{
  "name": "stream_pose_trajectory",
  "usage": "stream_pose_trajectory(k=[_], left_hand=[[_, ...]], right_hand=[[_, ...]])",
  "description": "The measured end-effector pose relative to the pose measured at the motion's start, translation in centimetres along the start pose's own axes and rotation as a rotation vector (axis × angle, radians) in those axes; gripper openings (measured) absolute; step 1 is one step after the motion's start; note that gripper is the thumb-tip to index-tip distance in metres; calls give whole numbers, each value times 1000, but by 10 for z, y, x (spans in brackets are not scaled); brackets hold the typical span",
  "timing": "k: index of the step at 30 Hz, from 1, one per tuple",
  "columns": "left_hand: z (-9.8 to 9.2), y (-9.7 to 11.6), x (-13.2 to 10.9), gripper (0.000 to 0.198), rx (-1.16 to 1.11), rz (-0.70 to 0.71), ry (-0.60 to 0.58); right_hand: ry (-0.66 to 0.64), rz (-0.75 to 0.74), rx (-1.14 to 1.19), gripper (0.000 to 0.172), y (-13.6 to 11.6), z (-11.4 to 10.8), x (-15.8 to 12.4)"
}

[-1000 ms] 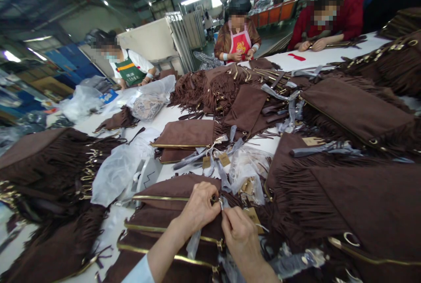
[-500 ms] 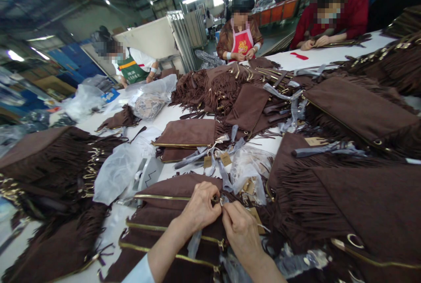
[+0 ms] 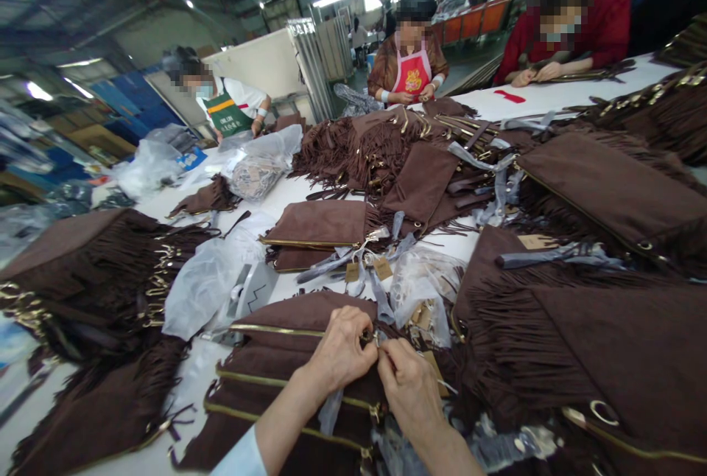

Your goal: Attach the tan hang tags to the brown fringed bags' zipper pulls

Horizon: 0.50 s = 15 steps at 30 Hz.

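My left hand (image 3: 343, 347) is closed in a pinch at the zipper end of the top brown suede pouch (image 3: 309, 308), with a small gold-coloured metal fitting (image 3: 365, 338) between its fingers. Close against it, my right hand (image 3: 407, 376) pinches too. What its fingertips hold is too small to make out; a pale bit shows between the two hands. A tan paper tag (image 3: 436, 371) with white string sticks out from behind the right hand. Under my forearms, several more pouches overlap, their gold zippers (image 3: 251, 376) in rows. A strip of clear plastic (image 3: 330, 413) hangs below my left hand.
Fringed brown bags (image 3: 624, 343) are heaped on the right, and another stack (image 3: 60, 247) stands on the left. A plastic bag of tags (image 3: 423, 314) lies beyond my hands. Across the white table (image 3: 276, 203), three co-workers handle items.
The whole view has shifted slightly, so everything sits a little further right. Both hands keep their pinch at the same spot on the pouch.
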<state>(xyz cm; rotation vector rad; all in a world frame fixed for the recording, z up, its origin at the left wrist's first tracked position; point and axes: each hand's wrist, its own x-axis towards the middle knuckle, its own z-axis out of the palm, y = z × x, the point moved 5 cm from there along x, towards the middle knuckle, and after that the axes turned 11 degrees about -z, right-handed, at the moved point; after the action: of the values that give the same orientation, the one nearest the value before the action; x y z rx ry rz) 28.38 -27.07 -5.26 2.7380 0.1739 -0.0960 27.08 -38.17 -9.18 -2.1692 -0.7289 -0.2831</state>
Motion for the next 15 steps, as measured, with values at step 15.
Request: stream_pose_trajectory(k=[15], left_hand=[[-6,10,16,19,67,-218,-109]], right_hand=[[88,-84,-68,24,-3,0,6]])
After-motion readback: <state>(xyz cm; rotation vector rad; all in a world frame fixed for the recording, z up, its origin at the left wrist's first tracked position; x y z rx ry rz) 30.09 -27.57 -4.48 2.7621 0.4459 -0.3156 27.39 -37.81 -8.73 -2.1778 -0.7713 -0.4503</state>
